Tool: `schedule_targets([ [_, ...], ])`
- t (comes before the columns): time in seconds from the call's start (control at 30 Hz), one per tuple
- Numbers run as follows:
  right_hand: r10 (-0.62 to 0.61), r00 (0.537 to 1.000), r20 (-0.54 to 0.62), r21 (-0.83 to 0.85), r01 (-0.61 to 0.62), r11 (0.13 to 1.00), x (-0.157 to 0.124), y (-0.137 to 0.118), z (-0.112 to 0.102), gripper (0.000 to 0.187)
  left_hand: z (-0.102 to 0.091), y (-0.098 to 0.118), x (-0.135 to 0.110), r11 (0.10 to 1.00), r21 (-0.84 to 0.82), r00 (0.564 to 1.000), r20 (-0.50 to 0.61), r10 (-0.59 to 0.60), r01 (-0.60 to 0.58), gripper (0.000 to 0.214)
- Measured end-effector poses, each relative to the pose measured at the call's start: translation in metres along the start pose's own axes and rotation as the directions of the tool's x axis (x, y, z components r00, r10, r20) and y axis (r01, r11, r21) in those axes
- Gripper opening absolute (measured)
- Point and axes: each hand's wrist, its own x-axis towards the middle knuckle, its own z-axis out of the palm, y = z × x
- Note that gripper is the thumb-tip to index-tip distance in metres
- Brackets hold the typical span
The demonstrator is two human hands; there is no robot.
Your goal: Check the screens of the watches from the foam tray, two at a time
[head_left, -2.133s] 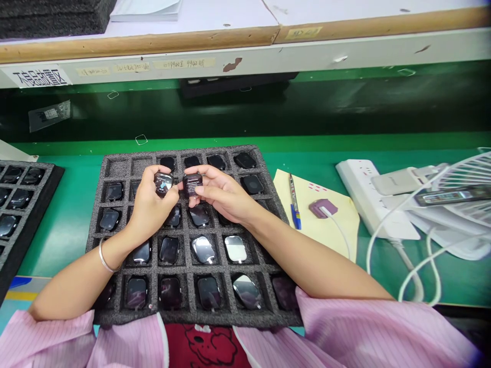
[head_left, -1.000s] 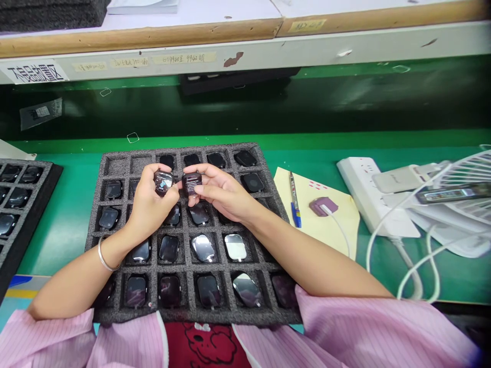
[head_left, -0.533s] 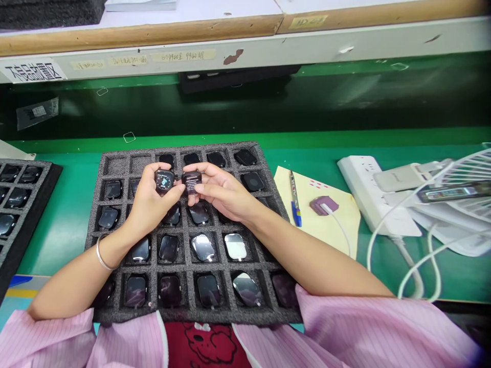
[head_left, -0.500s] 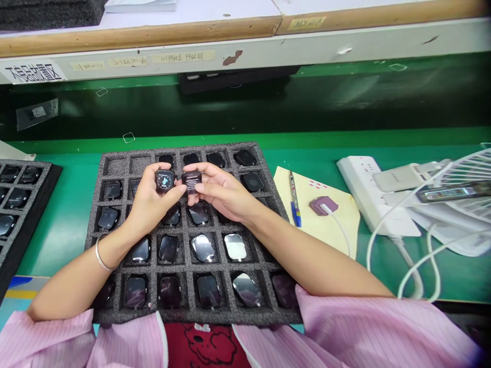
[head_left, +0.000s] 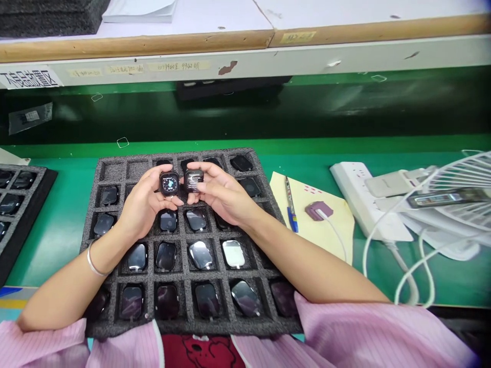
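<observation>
- Left watch (head_left: 169, 183): held up above the tray (head_left: 112, 170), over its far half, left of the middle. Dial-like face lit, turned to the person.
- Right watch (head_left: 194, 180): just beside it, small gap between, also over the tray's far half. Lines of text lit, too fine to read.
- Both taken mainly by the edges, probably to leave the glass in sight; side by side and tipped back, it seems, so both can be seen together.
- Left hand (head_left: 138, 203): closed around the left watch from its left, one digit at the top edge, others below. Left forearm (head_left: 65, 291) slants in across the tray's near left corner.
- Right hand (head_left: 224, 193): holding the right watch, finger along the top edge, thumb over the screen's lower right corner. Right forearm (head_left: 307, 258) crosses the tray's right side.
- Other watches (head_left: 201, 254): lying in separate cells of the tray, screens up; foam walls likely stop them rubbing.
- Right of the tray, on the worktop (head_left: 65, 204): paper (head_left: 314, 232) under a pen (head_left: 290, 207) and a purple block (head_left: 319, 209); power strip (head_left: 372, 214) farther right.
- Left of the tray: second tray (head_left: 36, 189), similar contents.
</observation>
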Motion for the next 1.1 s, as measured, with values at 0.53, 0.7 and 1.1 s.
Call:
schedule_targets([
  [0.53, 0.01, 1.0, -0.004, -0.049, -0.01, 0.999, -0.0001, 0.0008, 0.0001, 0.047, -0.0024, -0.0005, 0.0023, 0.998, -0.031, 0.999, -0.019, -0.049, 0.049, 0.05],
  [0.7, -0.002, 1.0, 0.001, -0.071, 0.002, 0.997, 0.0001, 0.0005, 0.0002, 0.046, -0.0035, -0.0011, 0.0011, 0.999, 0.052, 1.0, 0.008, -0.004, 0.004, 0.053],
  [1.1, -0.036, 0.999, 0.026, -0.129, 0.039, 0.991, -0.0006, 0.0029, 0.0002, 0.046, 0.0012, -0.0034, -0.0005, 0.988, 0.149, 0.999, 0.005, 0.048, -0.048, 0.043],
])
